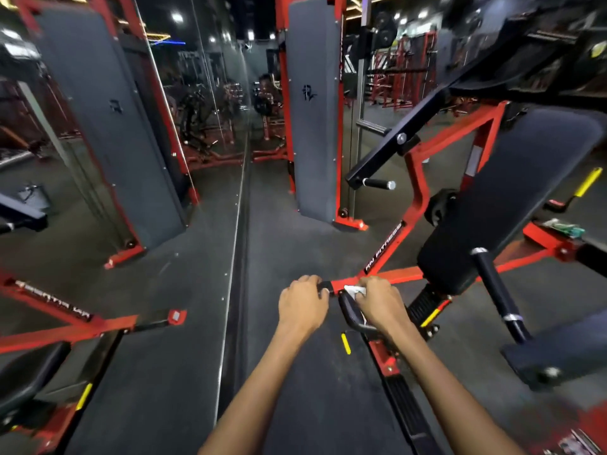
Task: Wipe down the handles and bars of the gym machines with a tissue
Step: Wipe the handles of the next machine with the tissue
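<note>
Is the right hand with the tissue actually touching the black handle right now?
Touching. The head view shows the right hand curled over the black handle, with the white tissue pressed under its fingers against it.

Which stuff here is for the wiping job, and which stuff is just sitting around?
For the job:
- crumpled white tissue, held in the right hand
- curved black handle under that hand
- black end of the red frame bar, gripped by the left hand

Just sitting around:
- green and white packet on the red machine base
- tall grey upright pad
</note>
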A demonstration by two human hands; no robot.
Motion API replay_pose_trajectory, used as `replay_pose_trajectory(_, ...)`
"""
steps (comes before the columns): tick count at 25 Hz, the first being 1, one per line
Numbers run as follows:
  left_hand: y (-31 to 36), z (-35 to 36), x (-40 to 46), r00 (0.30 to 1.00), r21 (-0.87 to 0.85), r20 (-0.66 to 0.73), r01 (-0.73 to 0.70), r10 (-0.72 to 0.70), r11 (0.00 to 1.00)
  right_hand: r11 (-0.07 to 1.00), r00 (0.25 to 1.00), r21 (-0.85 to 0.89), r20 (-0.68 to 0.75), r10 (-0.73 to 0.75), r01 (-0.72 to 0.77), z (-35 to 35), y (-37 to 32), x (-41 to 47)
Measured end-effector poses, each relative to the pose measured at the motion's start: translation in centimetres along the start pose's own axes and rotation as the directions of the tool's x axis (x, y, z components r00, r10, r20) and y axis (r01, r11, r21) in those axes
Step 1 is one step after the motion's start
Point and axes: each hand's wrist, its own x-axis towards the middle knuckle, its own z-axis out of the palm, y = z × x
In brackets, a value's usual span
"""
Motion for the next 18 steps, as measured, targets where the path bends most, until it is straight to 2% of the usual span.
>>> replay_pose_trajectory(4,-3.6,1.1,13.3,1.000,-0.028,0.009,-0.005,0.005,1.000,0.998,0.999,0.052,-0.009,0.040,-0.039,3.7,-0.5,12.9)
replay_pose_trajectory(10,-8.3,3.1,33.9,0.990,-0.017,0.064,-0.126,0.126,0.992,0.977,0.983,0.117,-0.030,0.183,-0.178,8.5,-1.1,30.6)
replay_pose_trajectory(15,-8.6,4.7,47.9,0.960,-0.037,0.117,-0.252,0.255,0.967,0.929,0.939,0.169,-0.039,0.341,-0.330,10.5,-0.3,41.9)
replay_pose_trajectory(18,-8.3,6.9,55.4,0.925,-0.070,0.165,-0.334,0.341,0.940,0.874,0.901,0.265,-0.044,0.432,-0.406,11.8,0.8,47.8)
